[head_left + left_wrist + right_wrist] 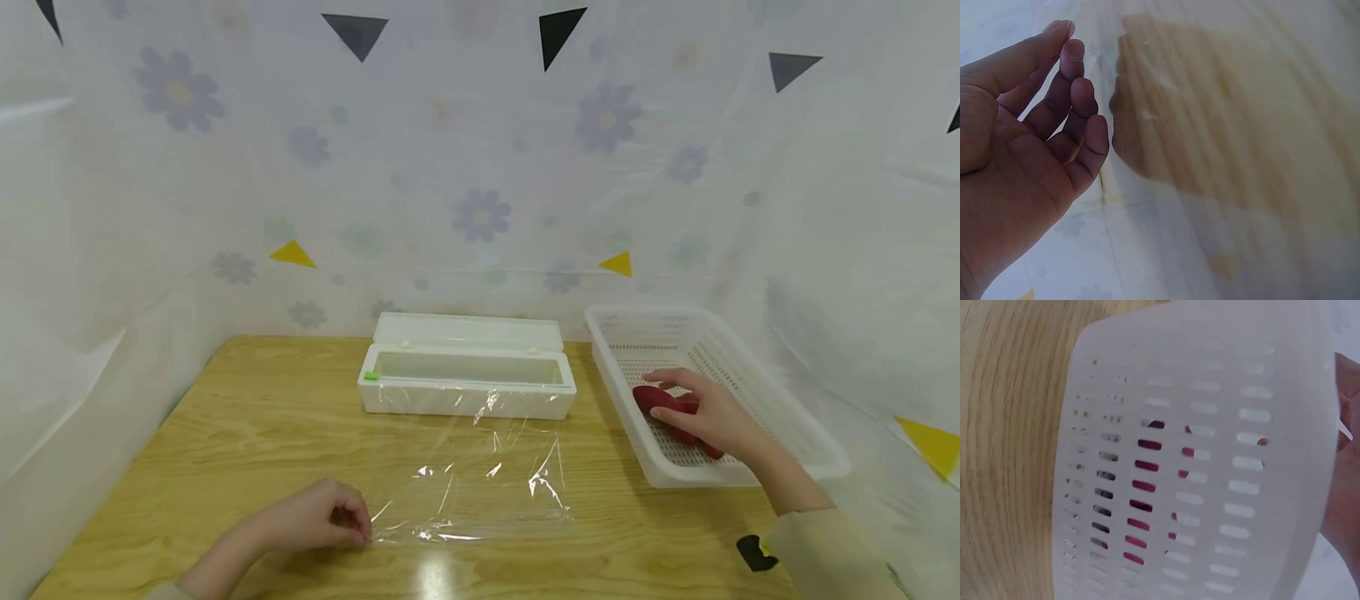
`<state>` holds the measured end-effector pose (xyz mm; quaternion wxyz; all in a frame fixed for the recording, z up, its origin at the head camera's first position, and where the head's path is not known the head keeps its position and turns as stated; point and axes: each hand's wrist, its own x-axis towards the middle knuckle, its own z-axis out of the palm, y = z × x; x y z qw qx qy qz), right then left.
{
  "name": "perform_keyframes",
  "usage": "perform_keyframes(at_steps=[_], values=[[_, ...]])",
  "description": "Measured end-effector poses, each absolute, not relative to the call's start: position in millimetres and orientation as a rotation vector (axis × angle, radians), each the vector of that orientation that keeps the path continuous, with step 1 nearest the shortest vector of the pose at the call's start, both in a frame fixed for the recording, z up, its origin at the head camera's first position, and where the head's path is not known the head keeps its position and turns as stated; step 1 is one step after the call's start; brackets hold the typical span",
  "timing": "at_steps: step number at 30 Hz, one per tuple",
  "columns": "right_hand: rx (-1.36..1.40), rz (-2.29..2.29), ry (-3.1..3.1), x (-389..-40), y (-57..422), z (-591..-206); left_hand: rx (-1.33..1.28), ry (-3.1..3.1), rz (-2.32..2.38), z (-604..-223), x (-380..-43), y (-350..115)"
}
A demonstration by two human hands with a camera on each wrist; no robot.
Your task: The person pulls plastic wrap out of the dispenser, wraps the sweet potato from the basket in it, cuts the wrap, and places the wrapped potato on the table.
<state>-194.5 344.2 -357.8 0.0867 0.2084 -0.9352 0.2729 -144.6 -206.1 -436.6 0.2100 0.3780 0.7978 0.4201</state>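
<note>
Clear cling film (480,492) stretches forward over the wooden table from a white cling film dispenser (468,402), whose lid (468,331) stands raised at the back. At the film's near left corner my left hand (322,517) pinches the edge between thumb and index finger, while the other fingers curl loosely in the left wrist view. My right hand (708,412) reaches into a white slotted basket (787,408), thumb and fingers spread over dark red, elongated things (652,402). Through the slots in the right wrist view, red pieces (1146,465) show; the basket's wall hides most of that hand.
A green slider (371,376) sits at the dispenser's left end. Near the right sleeve (832,550) is a small black object (756,552) with a yellow part. White flowered sheeting (480,167) surrounds the wooden table (255,433) at the back and sides.
</note>
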Motion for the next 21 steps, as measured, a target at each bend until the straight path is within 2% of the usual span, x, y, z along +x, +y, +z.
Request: perform_keyframes(at_steps=[9, 21], values=[[0.539, 0.751, -2.840, -216, 368, -380, 1.051, 2.226, 1.160, -439, -147, -207], [0.414, 0.657, -3.014, -226, 382, -389, 1.019, 2.186, 1.182, -440, -148, -209]])
